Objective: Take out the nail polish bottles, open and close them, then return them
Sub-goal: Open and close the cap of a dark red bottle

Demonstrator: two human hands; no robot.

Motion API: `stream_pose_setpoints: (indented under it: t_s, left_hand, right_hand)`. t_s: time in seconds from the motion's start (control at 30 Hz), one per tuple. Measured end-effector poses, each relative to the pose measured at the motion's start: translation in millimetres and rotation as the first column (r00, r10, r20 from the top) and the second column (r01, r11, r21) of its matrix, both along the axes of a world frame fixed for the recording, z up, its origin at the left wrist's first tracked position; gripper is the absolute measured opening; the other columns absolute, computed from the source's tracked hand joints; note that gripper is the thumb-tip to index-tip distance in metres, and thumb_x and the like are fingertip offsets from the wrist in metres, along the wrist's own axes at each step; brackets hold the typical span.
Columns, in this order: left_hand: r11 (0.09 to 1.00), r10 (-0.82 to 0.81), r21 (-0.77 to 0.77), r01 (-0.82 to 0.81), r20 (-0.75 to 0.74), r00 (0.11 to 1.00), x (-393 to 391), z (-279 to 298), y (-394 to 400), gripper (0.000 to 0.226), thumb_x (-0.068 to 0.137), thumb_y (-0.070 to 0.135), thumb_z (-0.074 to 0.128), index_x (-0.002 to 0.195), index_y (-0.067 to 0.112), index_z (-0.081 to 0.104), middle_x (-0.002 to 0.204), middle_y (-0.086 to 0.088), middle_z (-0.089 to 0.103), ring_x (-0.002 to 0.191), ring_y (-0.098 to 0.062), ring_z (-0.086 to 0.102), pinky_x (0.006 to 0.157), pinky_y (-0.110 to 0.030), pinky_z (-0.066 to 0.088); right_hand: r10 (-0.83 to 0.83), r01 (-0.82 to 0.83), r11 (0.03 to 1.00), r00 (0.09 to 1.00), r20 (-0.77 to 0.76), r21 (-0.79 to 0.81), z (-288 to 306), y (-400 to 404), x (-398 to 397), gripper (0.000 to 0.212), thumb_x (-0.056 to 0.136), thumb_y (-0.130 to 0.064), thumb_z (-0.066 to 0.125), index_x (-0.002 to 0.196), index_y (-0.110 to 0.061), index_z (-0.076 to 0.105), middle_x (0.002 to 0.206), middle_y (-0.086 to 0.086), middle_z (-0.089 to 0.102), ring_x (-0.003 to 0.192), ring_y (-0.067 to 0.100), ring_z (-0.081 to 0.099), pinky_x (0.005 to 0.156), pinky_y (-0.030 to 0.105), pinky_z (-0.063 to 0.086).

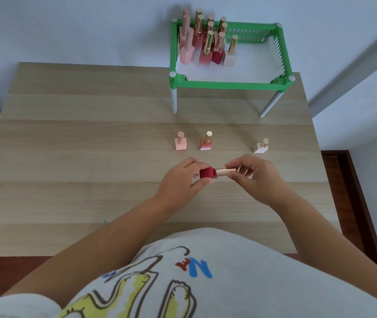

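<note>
A dark red nail polish bottle (208, 173) lies sideways in the air above the table's middle. My left hand (182, 180) grips its square body. My right hand (255, 177) pinches its gold cap (225, 171), which points right and sits against the bottle. Behind my hands three bottles stand upright on the table: a pale pink bottle (180, 141), a coral bottle with a gold cap (206, 141) and a whitish bottle with a gold cap (261, 146). Several more bottles (205, 40) stand in the left part of the green rack (228, 84).
The green rack stands on white legs (174, 99) at the back right of the wooden table (79, 145), against a pale wall. The rack's right half holds only a white liner. The table's right edge lies close to the whitish bottle.
</note>
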State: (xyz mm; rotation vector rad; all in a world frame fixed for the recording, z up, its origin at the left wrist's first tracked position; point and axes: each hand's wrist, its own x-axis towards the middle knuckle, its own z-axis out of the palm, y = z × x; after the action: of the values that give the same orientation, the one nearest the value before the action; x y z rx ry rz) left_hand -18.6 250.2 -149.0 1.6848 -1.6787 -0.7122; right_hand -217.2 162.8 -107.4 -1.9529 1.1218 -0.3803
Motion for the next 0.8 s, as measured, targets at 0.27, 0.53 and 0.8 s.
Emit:
stream_pose_setpoints:
  t_s: [0.27,0.53,0.8]
  left_hand:
    - [1.0,0.008,-0.011,-0.008,0.004,1.0,0.7,1.8,0.5,0.027,0.088,0.035,0.067,0.112,0.02,0.066,0.097,0.006,0.062,0.081,-0.012,0.061,0.069,-0.039,0.053]
    - [0.999,-0.007,-0.044,0.009,0.03,1.0,0.5,-0.1,-0.3,0.027,0.088,0.035,0.066,0.111,0.022,0.065,0.097,0.008,0.061,0.079,-0.01,0.06,0.066,-0.036,0.053]
    - [0.998,-0.014,-0.056,0.016,0.034,0.999,2.2,-4.1,1.8,0.026,0.089,0.036,0.065,0.112,0.023,0.064,0.096,0.008,0.06,0.078,-0.01,0.06,0.065,-0.036,0.053]
  right_hand:
    - [0.045,-0.045,0.999,0.999,-0.014,-0.013,2.6,3.5,-1.4,0.034,0.076,-0.025,0.077,0.107,-0.03,0.067,0.1,-0.014,0.065,0.091,-0.001,0.058,0.078,0.012,0.043]
    - [-0.013,0.013,1.0,0.999,-0.031,-0.003,3.0,4.4,-1.0,0.014,0.081,-0.028,0.072,0.095,-0.03,0.071,0.077,-0.014,0.067,0.074,-0.004,0.056,0.065,0.006,0.041]
    - [-0.029,0.032,0.999,0.998,-0.053,0.044,1.0,4.5,-3.9,0.041,0.068,-0.044,0.077,0.108,-0.036,0.067,0.084,-0.015,0.063,0.071,0.0,0.054,0.064,0.007,0.041]
